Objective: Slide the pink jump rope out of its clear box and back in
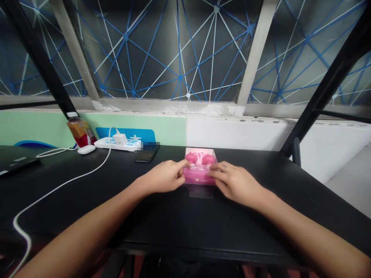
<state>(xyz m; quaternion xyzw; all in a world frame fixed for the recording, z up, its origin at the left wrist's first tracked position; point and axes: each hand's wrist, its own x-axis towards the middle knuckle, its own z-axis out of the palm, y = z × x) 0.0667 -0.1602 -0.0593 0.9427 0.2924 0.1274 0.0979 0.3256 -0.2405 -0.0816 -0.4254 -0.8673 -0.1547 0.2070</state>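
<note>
A small clear box with pink contents (199, 165) lies on the black desk (174, 220) in front of me. Its transparent flap (201, 191) hangs open toward me. My left hand (166, 177) grips the box's left side, with thumb and fingers curled against it. My right hand (235, 181) holds the right side, its fingers pressed on the top edge. Both forearms reach in from the near edge.
At the back left stand a drink bottle (79, 130), a white power strip with a charger (118, 142), a white mouse (86, 149) and a dark phone (146, 155). A white cable (58, 187) runs over the desk's left. A laptop (14, 164) lies far left. Black frame posts flank the desk.
</note>
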